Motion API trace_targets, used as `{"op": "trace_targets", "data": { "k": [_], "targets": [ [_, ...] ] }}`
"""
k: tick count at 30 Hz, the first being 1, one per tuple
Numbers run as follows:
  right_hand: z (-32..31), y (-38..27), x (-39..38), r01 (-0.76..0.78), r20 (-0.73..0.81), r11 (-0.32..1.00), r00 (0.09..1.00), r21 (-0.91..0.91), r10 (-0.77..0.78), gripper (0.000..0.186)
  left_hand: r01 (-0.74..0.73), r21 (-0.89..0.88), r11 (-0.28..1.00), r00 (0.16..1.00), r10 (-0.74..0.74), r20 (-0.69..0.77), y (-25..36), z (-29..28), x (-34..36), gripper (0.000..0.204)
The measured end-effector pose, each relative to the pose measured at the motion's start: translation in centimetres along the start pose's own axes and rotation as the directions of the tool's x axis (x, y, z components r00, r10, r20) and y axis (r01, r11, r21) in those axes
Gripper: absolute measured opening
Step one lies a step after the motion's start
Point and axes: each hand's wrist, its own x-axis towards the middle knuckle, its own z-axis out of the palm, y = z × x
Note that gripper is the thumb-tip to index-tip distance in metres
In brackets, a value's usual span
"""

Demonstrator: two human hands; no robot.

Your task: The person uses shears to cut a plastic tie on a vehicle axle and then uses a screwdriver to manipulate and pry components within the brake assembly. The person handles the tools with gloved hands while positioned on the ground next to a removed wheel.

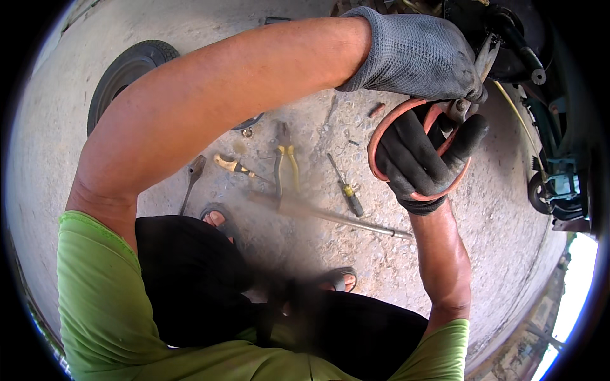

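Note:
My right hand (427,155), in a black and grey glove, grips scissors by their large red loop handles (379,136), fingers through the loops. The scissors' metal blades (486,58) point up and right, close to a black rod-like part (518,43) of a machine. Reaching across from the left, my left hand (432,57) wears a grey knit glove. Its fingers are closed beside the blades, just above the scissors' pivot (459,109). What those fingers hold is hidden by the glove.
Dark machinery (562,140) stands along the right, with a thin yellow cable (521,120). On the concrete lie yellow-handled pliers (292,166), a screwdriver (349,190), a second screwdriver (229,164), a metal bar (362,223) and a dark-headed tool (194,174). A tyre (127,68) lies far left.

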Motion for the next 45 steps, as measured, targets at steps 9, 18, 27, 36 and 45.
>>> {"op": "trace_targets", "data": {
  "k": [9, 18, 27, 36, 45],
  "targets": [
    [-0.3, 2.2, 2.7, 0.112, -0.047, 0.993, 0.992, -0.026, -0.113, 0.076, -0.373, 0.281, 0.884, 0.927, 0.366, 0.082, -0.9, -1.6, -0.1, 0.01],
    [-1.6, 3.0, 3.7, 0.141, 0.087, 0.99, 0.986, 0.028, -0.143, 0.074, -0.388, 0.365, 0.846, 0.916, 0.398, 0.051, -1.1, -1.9, -0.2, 0.012],
    [-2.3, 1.4, 2.5, 0.064, 0.032, 0.984, 0.998, -0.166, -0.059, 0.064, 0.557, -0.05, 0.829, 0.825, -0.545, 0.153, 6.4, -4.2, 1.2, 0.021],
    [-2.0, 1.3, 2.7, 0.155, 0.006, 0.951, 0.987, -0.269, -0.159, 0.074, -0.344, 0.322, 0.882, 0.93, 0.367, -0.01, -1.0, -0.1, -2.0, 0.023],
    [-3.1, 2.5, 3.5, 0.247, 0.046, 0.951, 0.969, -0.183, -0.243, 0.051, -0.337, 0.279, 0.899, 0.941, 0.335, 0.054, -1.3, -0.7, -2.2, 0.021]
  ]
}}
